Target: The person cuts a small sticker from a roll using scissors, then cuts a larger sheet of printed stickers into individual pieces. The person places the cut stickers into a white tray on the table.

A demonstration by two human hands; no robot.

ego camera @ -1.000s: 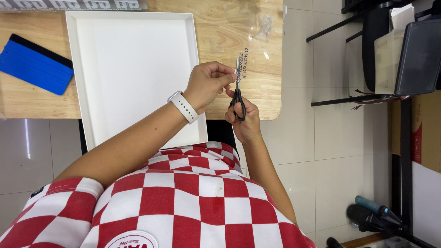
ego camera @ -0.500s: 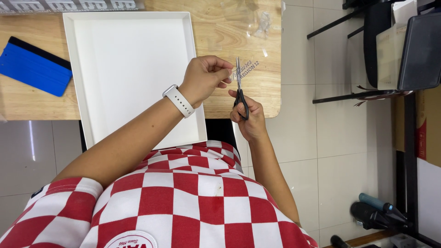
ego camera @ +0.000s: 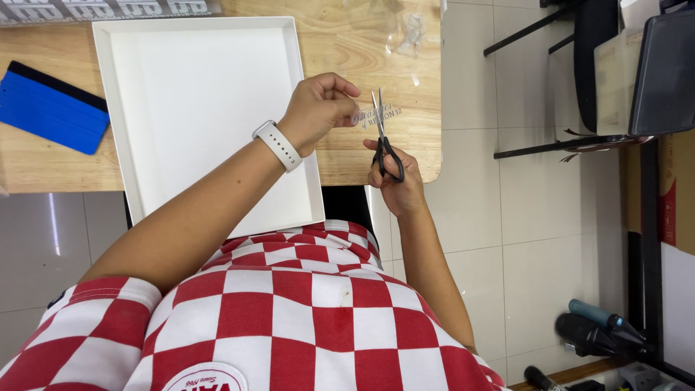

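My left hand [ego camera: 316, 110], with a white watch on the wrist, pinches a small clear film strip [ego camera: 376, 114] with pale lettering on it, above the wooden table's right part. My right hand [ego camera: 397, 177] grips black-handled scissors [ego camera: 384, 137], fingers through the loops, blades pointing up. The blades meet the strip near its middle. Both hands hover just right of a large white shallow tray [ego camera: 210, 43] lying on the table [ego camera: 376, 58].
A blue squeegee [ego camera: 51, 107] lies on the table at the far left. Crumpled clear film [ego camera: 414, 30] sits near the table's back right. Beyond the table edge are tiled floor, black chair legs [ego camera: 528, 32] and dark tools [ego camera: 594, 329] low right.
The clear strip has turned from standing upright to lying roughly sideways across the scissor blades. My left hand shifted slightly with it; the right hand keeps the scissors in nearly the same place.
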